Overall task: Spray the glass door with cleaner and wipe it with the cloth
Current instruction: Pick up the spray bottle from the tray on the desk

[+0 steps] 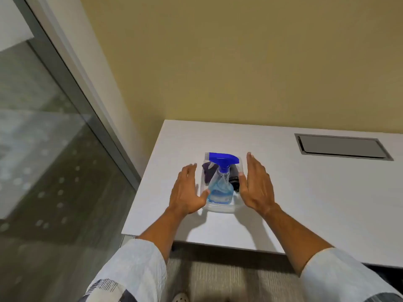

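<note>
Near the surface's [305, 192] left edge, our left hand [186, 192] and right hand [258, 186] flank the tub [220, 209] holding bottle [219, 184] and cloth [208, 173], fingers straight, grasping nothing.

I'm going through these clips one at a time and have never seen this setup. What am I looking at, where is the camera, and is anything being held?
There is no machine here. One camera worn on a person's head looks forward and down at their two bare hands. A white table carries a clear plastic tub holding a spray bottle with a blue trigger top and some dark cloths. The left hand and right hand are open on either side of the tub; neither has a grip on anything. The glass door is at the left.
</note>
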`<state>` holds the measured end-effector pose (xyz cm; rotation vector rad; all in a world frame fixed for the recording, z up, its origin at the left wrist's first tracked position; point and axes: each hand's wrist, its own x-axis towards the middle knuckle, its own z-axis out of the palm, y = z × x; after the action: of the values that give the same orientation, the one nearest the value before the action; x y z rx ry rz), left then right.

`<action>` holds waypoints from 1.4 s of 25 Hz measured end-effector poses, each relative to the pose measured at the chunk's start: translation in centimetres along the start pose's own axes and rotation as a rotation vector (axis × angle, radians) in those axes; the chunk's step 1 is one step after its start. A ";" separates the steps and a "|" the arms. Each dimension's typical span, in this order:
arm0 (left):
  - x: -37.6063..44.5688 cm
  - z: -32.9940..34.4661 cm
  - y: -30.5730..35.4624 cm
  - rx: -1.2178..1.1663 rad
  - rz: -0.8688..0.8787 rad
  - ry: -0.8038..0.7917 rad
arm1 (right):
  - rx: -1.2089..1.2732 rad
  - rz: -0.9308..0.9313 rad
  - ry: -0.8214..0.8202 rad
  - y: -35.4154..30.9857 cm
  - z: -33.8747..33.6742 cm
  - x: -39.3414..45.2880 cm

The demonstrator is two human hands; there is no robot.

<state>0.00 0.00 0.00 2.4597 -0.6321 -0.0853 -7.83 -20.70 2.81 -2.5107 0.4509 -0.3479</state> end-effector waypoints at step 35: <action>-2.6 -4.3 5.0 -0.349 -0.131 0.123 | 0.203 -0.298 -0.382 -4.2 -2.0 2.3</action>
<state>-3.52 -0.11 6.21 2.1463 -0.3665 -0.0872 -5.41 -19.16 7.14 -2.3665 -0.1056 -0.0173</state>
